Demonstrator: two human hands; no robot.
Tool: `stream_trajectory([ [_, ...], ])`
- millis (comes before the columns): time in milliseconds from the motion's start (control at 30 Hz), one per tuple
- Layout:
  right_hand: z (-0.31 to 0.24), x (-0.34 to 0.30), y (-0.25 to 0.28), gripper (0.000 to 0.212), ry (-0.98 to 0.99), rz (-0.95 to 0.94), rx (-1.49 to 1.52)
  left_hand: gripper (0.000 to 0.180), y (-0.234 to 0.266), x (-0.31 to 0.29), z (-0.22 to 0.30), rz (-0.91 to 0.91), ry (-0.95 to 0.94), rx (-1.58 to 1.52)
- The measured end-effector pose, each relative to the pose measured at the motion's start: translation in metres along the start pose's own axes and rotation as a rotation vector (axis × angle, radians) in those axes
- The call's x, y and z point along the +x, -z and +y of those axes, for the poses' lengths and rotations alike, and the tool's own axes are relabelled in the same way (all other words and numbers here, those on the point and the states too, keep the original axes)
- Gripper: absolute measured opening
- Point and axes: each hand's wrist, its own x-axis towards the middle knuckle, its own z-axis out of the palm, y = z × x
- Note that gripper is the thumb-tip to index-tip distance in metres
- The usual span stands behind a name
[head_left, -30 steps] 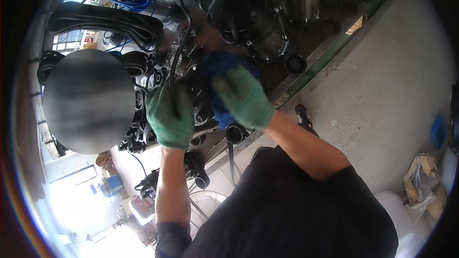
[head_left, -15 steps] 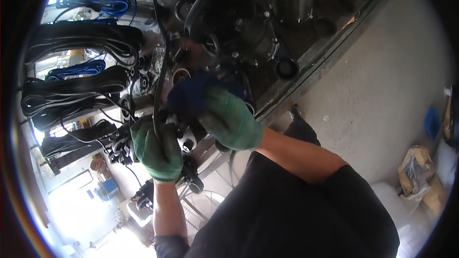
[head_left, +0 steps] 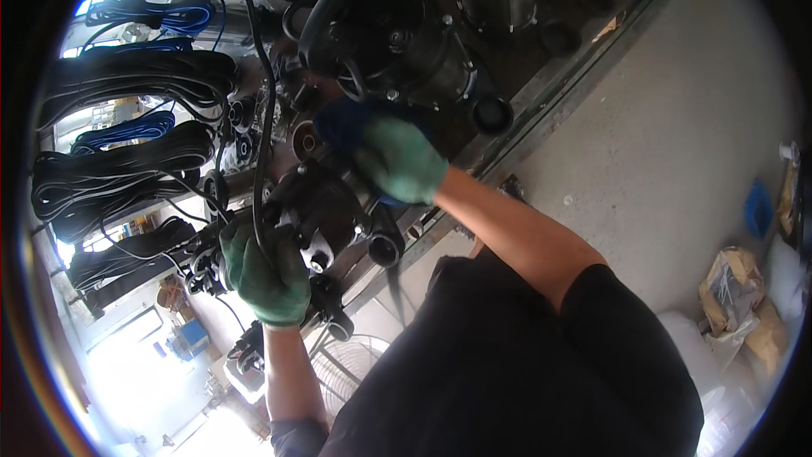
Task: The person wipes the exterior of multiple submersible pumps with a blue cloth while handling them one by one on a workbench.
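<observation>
A black pump (head_left: pixel 317 203) with a short round outlet (head_left: pixel 386 247) lies on its side on the workbench in front of me. My left hand (head_left: pixel 266 275), in a green glove, is closed at the pump's left end, around a black cable (head_left: pixel 264 118) that runs down into it. Whether it also grips part of the pump is hidden. My right hand (head_left: pixel 397 156), gloved too, holds a dark blue cloth (head_left: pixel 347 125) bunched under its fingers, just beyond the pump's upper right side. The glove covers part of the cloth.
Thick coils of black cable (head_left: pixel 127 80) and blue cable (head_left: pixel 127 129) hang at the left. A larger black pump (head_left: pixel 393 38) stands farther back on the bench. Along its right lies the bench edge (head_left: pixel 541 110). A fan (head_left: pixel 351 364) is below; paper bags (head_left: pixel 732 288) lie at right.
My right hand has moved up and away with the cloth, uncovering the pump's body and outlet. My left hand keeps its hold, and the whole view has shifted slightly.
</observation>
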Motion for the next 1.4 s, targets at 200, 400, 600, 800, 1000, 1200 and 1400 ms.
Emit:
stream_trajectory([
  [200, 0.065, -0.041, -0.019, 0.050, 0.201, 0.285, -0.180, 0.016, -0.001, -0.002, 0.009, 0.015, 0.060, 0.033],
  [400, 0.097, -0.132, -0.052, 0.052, -0.005, 0.288, -0.288, 0.018, -0.003, 0.003, 0.007, 0.008, 0.040, -0.052],
  [600, 0.052, -0.143, 0.018, 0.032, -0.324, 0.217, 0.109, 0.018, -0.007, -0.011, 0.002, 0.044, 0.076, -0.044],
  [800, -0.068, -0.016, 0.043, 0.032, 0.492, 0.345, -0.079, 0.032, -0.001, 0.001, 0.017, 0.132, -0.048, -0.013],
  [1000, -0.094, 0.131, 0.000, 0.033, -0.229, -0.913, 0.057, 0.028, 0.002, -0.014, 0.015, 0.169, -0.033, -0.040],
  [1200, -0.052, 0.164, -0.020, 0.039, -0.143, -0.949, -0.850, 0.021, 0.003, -0.024, 0.018, 0.236, -0.055, -0.150],
  [1400, -0.196, 0.106, 0.013, 0.029, -0.096, -1.050, -0.340, 0.024, -0.013, -0.051, 0.023, 0.161, -0.071, -0.125],
])
